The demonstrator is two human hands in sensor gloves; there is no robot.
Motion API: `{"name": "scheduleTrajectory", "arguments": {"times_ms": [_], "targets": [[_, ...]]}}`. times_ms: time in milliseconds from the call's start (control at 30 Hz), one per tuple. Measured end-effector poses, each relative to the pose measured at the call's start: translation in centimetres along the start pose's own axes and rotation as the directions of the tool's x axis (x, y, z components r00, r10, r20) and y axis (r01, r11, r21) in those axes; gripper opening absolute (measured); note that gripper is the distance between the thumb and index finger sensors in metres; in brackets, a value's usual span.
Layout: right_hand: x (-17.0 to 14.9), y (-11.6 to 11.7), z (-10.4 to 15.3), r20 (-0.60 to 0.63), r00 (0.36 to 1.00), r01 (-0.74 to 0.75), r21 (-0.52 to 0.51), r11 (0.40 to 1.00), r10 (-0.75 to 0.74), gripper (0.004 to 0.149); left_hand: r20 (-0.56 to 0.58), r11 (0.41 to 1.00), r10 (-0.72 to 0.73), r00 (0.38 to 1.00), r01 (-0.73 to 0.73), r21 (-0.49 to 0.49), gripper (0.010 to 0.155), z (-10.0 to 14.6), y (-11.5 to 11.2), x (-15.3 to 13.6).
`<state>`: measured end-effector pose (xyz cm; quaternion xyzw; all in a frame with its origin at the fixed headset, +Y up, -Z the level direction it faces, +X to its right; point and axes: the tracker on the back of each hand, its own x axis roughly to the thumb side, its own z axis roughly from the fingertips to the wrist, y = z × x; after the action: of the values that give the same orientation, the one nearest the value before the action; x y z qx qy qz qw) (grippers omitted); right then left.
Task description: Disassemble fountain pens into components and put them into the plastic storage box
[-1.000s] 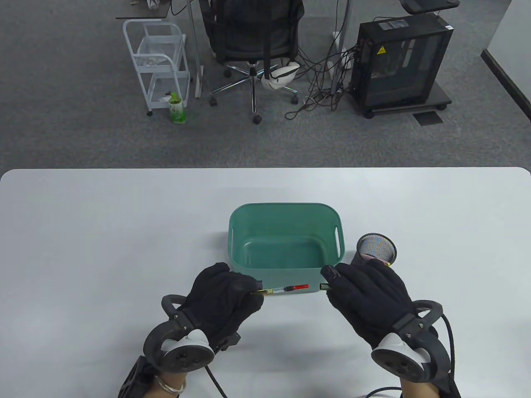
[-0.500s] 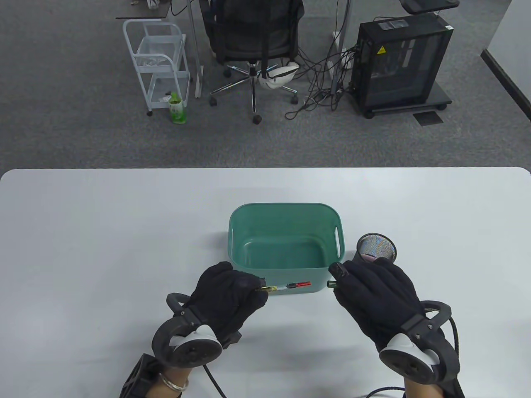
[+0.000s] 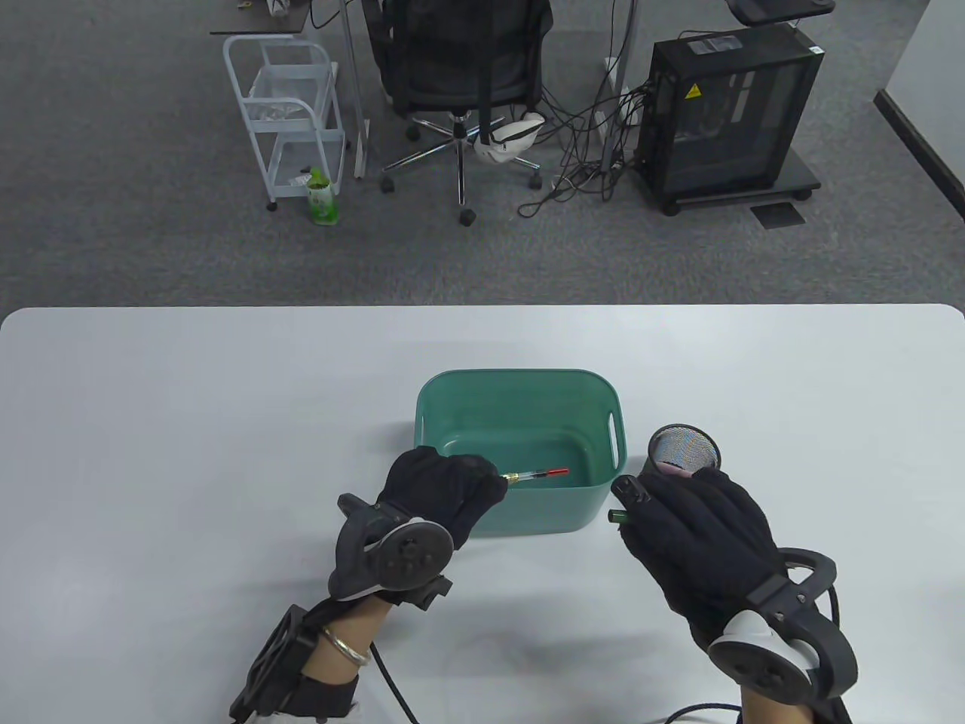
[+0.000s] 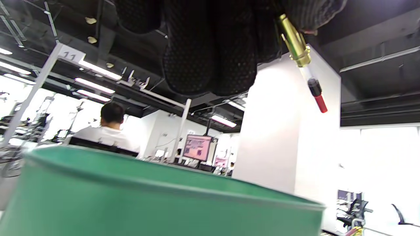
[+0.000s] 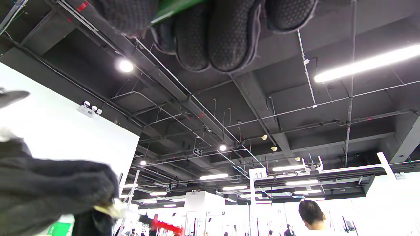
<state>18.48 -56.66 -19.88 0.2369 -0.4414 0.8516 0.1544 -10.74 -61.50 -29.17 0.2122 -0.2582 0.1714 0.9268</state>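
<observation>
Left hand [image 3: 445, 490] fingers curled, pinching the gold end of the pen's inner section [image 3: 537, 475], whose clear tube and red tip jut out over the green storage box [image 3: 482, 386]. Right hand [image 3: 697, 528] closed round the dark green pen barrel [image 3: 617, 516], just right of the box, beside the mesh cup [image 3: 684, 451]. Left wrist view alone shows the gold collar and red tip [image 4: 321, 103] clearly; right wrist view shows only a green sliver [image 5: 174, 9] between fingers.

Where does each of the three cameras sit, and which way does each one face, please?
Table view: high up, looking down at the white table and green box; both hands, left hand, right hand.
Left wrist view: low beside the box, tilted upward; fingers holding the pen part.
Right wrist view: facing the ceiling; fingers round a green piece.
Shared: the pen part and box appear in the table and left wrist views.
</observation>
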Motion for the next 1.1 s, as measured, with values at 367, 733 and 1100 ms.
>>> {"name": "scheduleTrajectory", "arguments": {"times_ms": [367, 733, 1100], "targets": [[0.1, -1.1, 0.1, 0.001, 0.999, 0.04, -0.041, 0.998, -0.04, 0.045, -0.178, 0.988, -0.088, 0.98, 0.064, -0.14, 0.046, -2.8, -3.7, -1.7], [0.3, -1.1, 0.0, 0.004, 0.999, 0.04, -0.036, 0.999, -0.04, 0.045, -0.211, 0.978, -0.096, 0.973, 0.052, -0.204, 0.046, -3.3, -5.0, -2.4], [0.4, -0.9, -0.1, 0.007, 0.999, 0.037, -0.024, 0.999, -0.037, 0.045, -0.184, 0.977, -0.065, 0.981, 0.025, -0.21, 0.057, -2.7, -5.2, -2.7]]}}
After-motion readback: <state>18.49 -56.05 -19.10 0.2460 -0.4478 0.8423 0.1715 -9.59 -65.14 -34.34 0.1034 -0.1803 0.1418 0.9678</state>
